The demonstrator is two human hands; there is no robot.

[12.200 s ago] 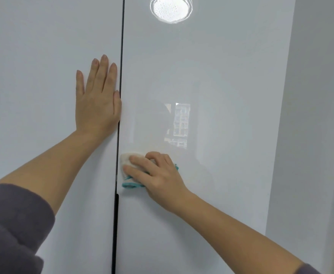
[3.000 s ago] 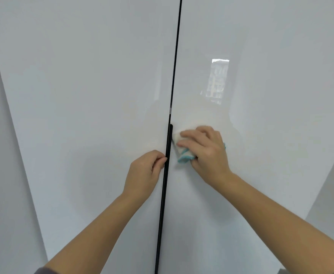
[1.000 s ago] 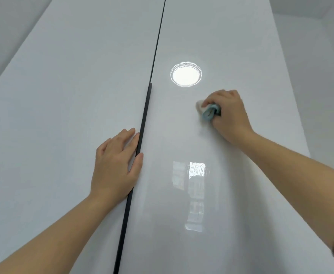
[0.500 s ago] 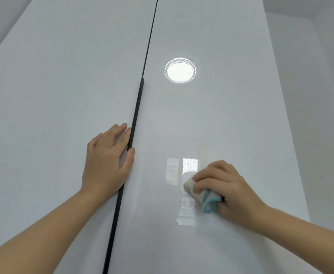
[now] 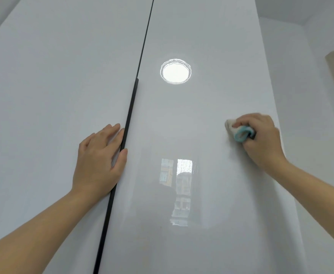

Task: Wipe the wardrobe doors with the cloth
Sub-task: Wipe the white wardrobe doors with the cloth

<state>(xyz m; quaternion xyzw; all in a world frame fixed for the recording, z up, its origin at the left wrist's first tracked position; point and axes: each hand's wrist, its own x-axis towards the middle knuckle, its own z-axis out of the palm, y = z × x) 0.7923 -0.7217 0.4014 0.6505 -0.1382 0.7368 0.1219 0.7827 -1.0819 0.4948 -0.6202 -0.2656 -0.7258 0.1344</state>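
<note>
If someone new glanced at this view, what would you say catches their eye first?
Probably the bright round reflection of a ceiling light high on the glossy right wardrobe door, with a window reflection lower on the same panel. Next, the right hand presses a bunched white-and-teal cloth near that door's right edge. The left hand lies flat on the left door, beside the black handle strip.

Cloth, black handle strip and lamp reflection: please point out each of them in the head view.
cloth (image 5: 242,134), head view, on its teal fold.
black handle strip (image 5: 130,105), head view, on its upper part.
lamp reflection (image 5: 175,71), head view, on its bright centre.
</note>
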